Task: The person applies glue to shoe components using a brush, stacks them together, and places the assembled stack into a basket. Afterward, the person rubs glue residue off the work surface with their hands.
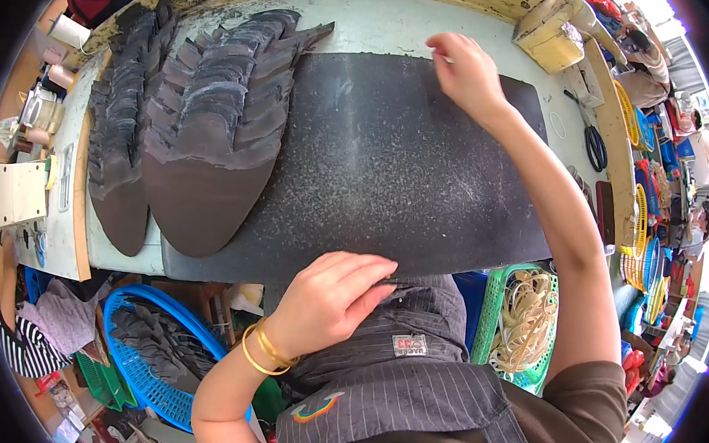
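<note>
My left hand point(326, 297), with two gold bangles at the wrist, hovers at the near edge of a dark, dusty board point(367, 165). Its fingers and thumb come together, and a small dark patch shows between them; what it is I cannot make out. Over the board's far right edge is my right hand point(471, 75), fingers bent toward the thumb; anything between them is too small to tell. Left of centre, overlapping dark leather-like pieces point(208, 181) lie fanned in a long stack. Beside them stretches a narrower, similar stack point(121, 202).
Black-handled scissors point(595, 146) and a yellowish block point(549, 31) lie at the right side of the bench. Below the front edge stand a blue basket point(130, 370) of dark pieces and a green basket point(488, 315) of pale strips. Thread spools point(69, 32) stand far left.
</note>
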Demonstrator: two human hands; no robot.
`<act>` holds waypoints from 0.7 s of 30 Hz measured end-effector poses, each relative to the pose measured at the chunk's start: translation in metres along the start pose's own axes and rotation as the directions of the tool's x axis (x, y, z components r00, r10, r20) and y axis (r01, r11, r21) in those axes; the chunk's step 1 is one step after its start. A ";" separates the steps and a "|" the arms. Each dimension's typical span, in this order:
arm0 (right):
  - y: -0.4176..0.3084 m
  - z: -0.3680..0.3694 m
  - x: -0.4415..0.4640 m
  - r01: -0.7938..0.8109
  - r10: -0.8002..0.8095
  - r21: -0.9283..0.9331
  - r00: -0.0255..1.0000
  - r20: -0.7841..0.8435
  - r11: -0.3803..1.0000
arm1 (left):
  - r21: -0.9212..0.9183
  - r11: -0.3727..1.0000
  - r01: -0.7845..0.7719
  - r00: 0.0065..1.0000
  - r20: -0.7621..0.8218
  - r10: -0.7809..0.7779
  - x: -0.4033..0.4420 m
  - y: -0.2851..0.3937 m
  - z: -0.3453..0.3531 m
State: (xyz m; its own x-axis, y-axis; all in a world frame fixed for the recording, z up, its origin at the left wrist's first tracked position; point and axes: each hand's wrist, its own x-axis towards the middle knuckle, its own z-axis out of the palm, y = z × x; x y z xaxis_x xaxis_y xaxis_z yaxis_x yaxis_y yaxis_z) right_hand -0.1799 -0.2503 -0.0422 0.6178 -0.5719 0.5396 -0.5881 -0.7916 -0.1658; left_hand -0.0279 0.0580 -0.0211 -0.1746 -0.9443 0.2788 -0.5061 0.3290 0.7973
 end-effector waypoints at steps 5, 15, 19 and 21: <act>-0.069 -0.090 -0.103 -0.444 0.182 0.569 0.870 0.458 0.692 | -0.042 0.985 0.167 0.984 -0.054 -0.169 -0.030 0.005 -0.014; -0.094 -0.094 -0.157 -0.078 -0.086 0.438 0.935 0.343 0.896 | -0.143 0.961 0.236 0.958 -0.132 -0.255 -0.047 0.016 -0.006; -0.082 -0.084 -0.141 -0.048 -0.031 0.358 0.977 0.211 0.933 | -0.179 0.950 0.257 0.947 -0.151 -0.285 -0.055 0.019 -0.003; -0.066 -0.074 -0.111 -0.218 0.159 0.442 0.973 0.167 0.870 | -0.183 0.949 0.257 0.941 -0.175 -0.289 -0.059 0.021 -0.001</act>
State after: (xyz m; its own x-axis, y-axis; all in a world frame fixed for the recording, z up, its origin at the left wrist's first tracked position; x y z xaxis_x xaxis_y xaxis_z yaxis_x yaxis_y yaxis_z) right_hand -0.2478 -0.1186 -0.0298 0.5947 -0.7185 0.3607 -0.4158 -0.6589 -0.6268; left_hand -0.0278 0.1206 -0.0200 0.1298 -0.9835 0.1258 -0.3707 0.0695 0.9262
